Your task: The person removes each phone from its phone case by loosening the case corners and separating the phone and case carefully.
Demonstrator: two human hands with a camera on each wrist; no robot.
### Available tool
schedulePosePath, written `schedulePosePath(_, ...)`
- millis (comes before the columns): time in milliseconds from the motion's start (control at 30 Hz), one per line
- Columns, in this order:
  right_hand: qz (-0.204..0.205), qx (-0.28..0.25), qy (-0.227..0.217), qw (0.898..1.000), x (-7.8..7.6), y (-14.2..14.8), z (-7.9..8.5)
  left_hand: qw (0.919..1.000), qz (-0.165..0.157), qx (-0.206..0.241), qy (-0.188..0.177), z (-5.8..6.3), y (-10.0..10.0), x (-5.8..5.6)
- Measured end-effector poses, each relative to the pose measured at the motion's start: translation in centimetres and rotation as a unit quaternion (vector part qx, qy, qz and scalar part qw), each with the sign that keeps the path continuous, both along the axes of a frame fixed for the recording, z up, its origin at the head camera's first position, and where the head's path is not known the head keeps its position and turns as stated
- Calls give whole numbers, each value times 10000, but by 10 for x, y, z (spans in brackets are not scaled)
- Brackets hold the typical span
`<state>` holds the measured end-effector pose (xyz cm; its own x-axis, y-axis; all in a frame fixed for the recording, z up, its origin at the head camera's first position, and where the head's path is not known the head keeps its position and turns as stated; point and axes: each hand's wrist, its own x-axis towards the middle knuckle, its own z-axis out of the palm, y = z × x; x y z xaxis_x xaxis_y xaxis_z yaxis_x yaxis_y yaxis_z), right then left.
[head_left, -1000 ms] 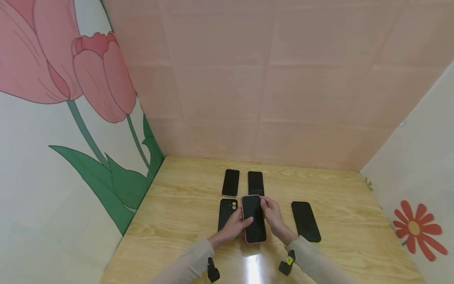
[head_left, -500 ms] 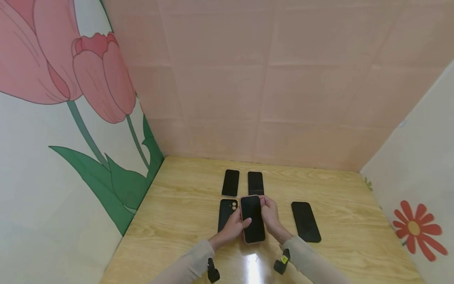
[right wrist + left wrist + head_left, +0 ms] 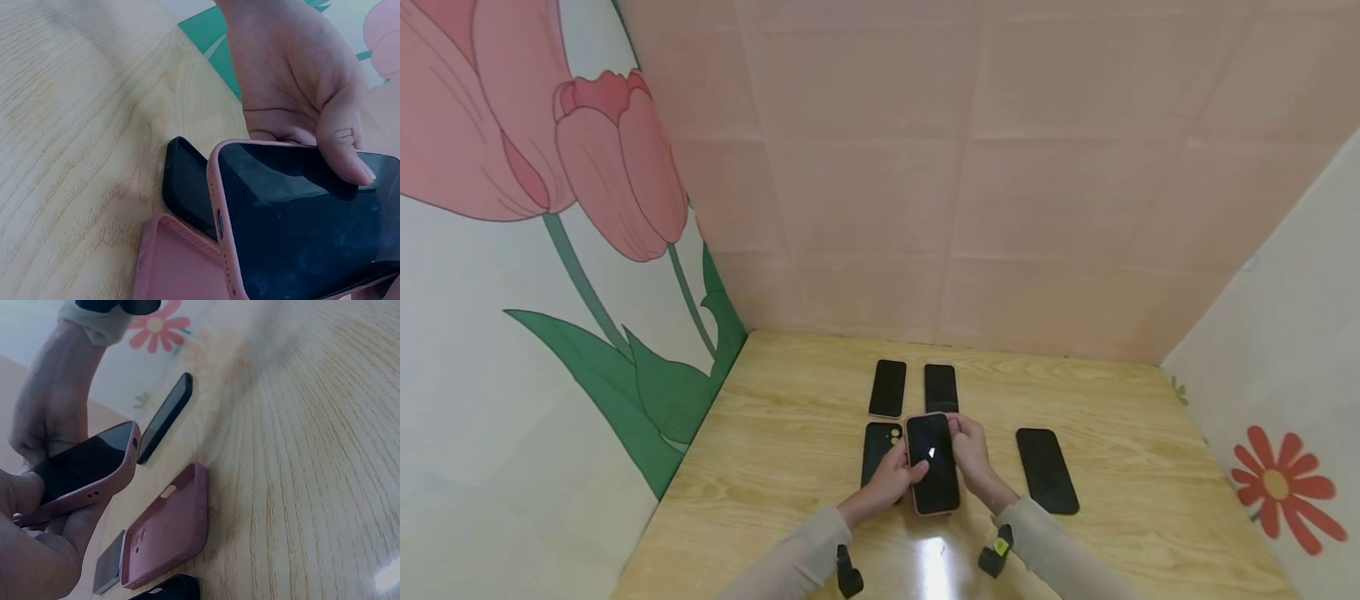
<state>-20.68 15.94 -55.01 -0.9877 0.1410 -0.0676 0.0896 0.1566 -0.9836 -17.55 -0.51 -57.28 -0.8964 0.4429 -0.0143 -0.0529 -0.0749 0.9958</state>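
Observation:
A smartphone [image 3: 936, 483] with a dark screen sits in a pink phone case [image 3: 220, 187], raised above the table. My left hand [image 3: 889, 478] grips its left side, thumb lying over the screen. At the upper right corner my right hand [image 3: 972, 454] pinches the phone case's edge. In the left wrist view, a second pink case [image 3: 172, 528] lies hollow side up on the table below; the held phone hides it in the head view. Beside my left hand lies a black phone case [image 3: 877, 454] with camera holes, partly covered by that hand.
Two dark phones, one at the back left [image 3: 888, 388] and one at the back centre [image 3: 941, 387], lie on the wooden table [image 3: 790, 400]. Another dark phone [image 3: 1048, 471] lies to the right of my right hand. Walls with printed flowers border the table.
The held phone and my right hand have shifted slightly left. A bright reflection now shows on the screen. My left hand keeps its grip, and the things on the table stay put.

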Motion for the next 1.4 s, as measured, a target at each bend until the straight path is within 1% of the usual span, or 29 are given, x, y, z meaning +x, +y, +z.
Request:
schedulePosePath(67,79,-67,2,9999,1,0,0,10000,48,-56,-13,0,-1,1)
schedulePosePath(167,204,-271,-79,9994,1,1,-4,9999,-11,-138,73,-1,-3,1)
schedulePosePath(300,574,-756,-289,9951,0,6,-11,9991,-132,-342,228,-1,-6,1)
schedulePosePath(400,926,-964,-356,9904,0,10,-14,9987,-45,-428,268,-3,-9,1)
schedulePosePath(433,1024,-1013,-380,9888,-1,11,-15,9987,-3,-441,253,-4,-10,1)
schedulePosePath(533,1301,-1079,-420,9847,-2,14,-16,9984,93,-427,366,-7,-12,1)
schedulePosePath(567,1378,-1089,-431,9835,-2,15,-17,9978,95,-447,475,-8,-12,1)
schedulePosePath(667,1539,-1140,-551,9799,-1,17,-17,9977,70,-378,551,-10,-15,1)
schedulePosePath(767,1655,-1150,-651,9773,-1,18,-17,9983,72,-418,397,-8,-17,2)
schedulePosePath(800,1677,-1182,-703,9762,-1,19,-17,9988,95,-402,267,-8,-17,2)
schedulePosePath(867,1751,-1219,-748,9741,-1,20,-17,9988,141,-442,169,-7,-16,2)
schedulePosePath(900,1792,-1237,-755,9731,-1,21,-17,9987,160,-457,147,-3,-16,4)
schedulePosePath(1100,2136,-1580,-807,9607,-1,26,-15,9982,215,-557,85,-3,-15,3)
schedulePosePath(1133,2189,-1647,-809,9583,0,26,-14,9980,222,-585,71,-7,-14,1)
schedulePosePath(1200,2229,-1767,-804,9553,0,27,-15,9979,232,-607,62,-7,-15,2)
schedulePosePath(1300,2270,-1833,-815,9530,0,27,-16,9977,232,-635,44,-6,-14,3)
schedulePosePath(1400,2270,-1764,-834,9541,-1,28,-16,9979,232,-611,14,-6,-14,3)
